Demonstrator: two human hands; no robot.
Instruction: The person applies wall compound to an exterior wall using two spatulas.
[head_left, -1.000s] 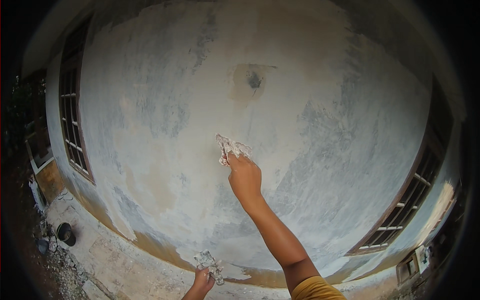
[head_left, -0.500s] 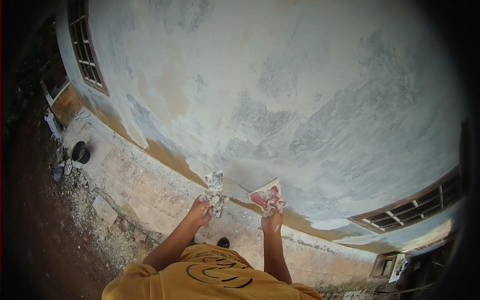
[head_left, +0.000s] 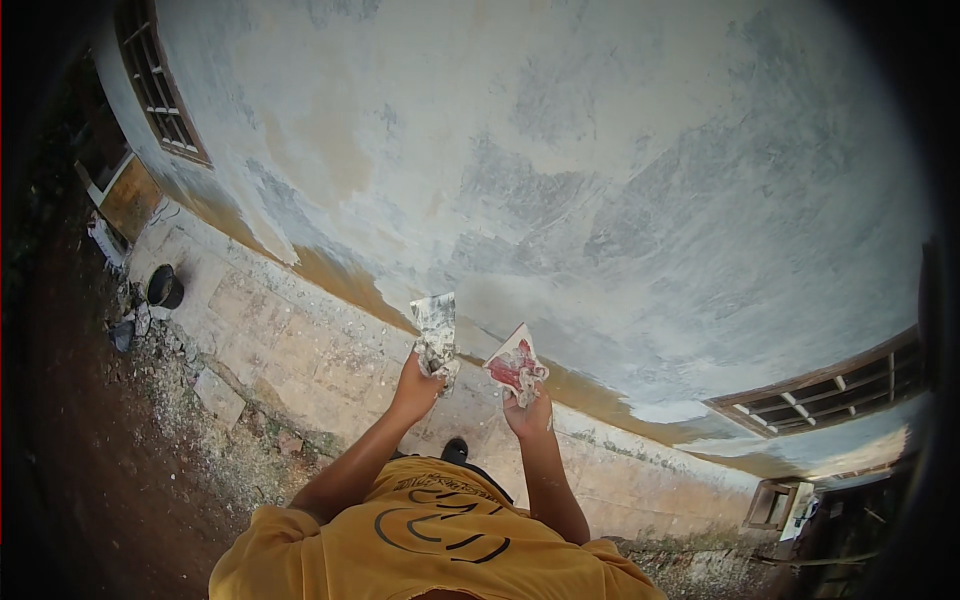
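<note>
My left hand (head_left: pixel 418 385) is closed round the lower end of a putty knife (head_left: pixel 433 318), whose broad metal blade points up toward the wall and is smeared with pale filler. In my right hand (head_left: pixel 528 412) is a red triangular scraper (head_left: pixel 515 367) with a whitish edge, also caked with filler. The two tools are held apart, side by side, in front of my body. Behind and above them stands the wall (head_left: pixel 560 200), patched in white, grey and tan. Filler covers parts of both tools where my fingers grip them.
A paved walkway (head_left: pixel 270 325) runs along the wall's foot, with rubble and dirt (head_left: pixel 190 420) on its left. A dark bucket (head_left: pixel 165 287) stands there. Barred windows are set at the upper left (head_left: pixel 160 85) and right (head_left: pixel 830 390).
Both hands have risen a little toward the wall with their tools. The scraper has tilted and shifted left, closer to the putty knife.
</note>
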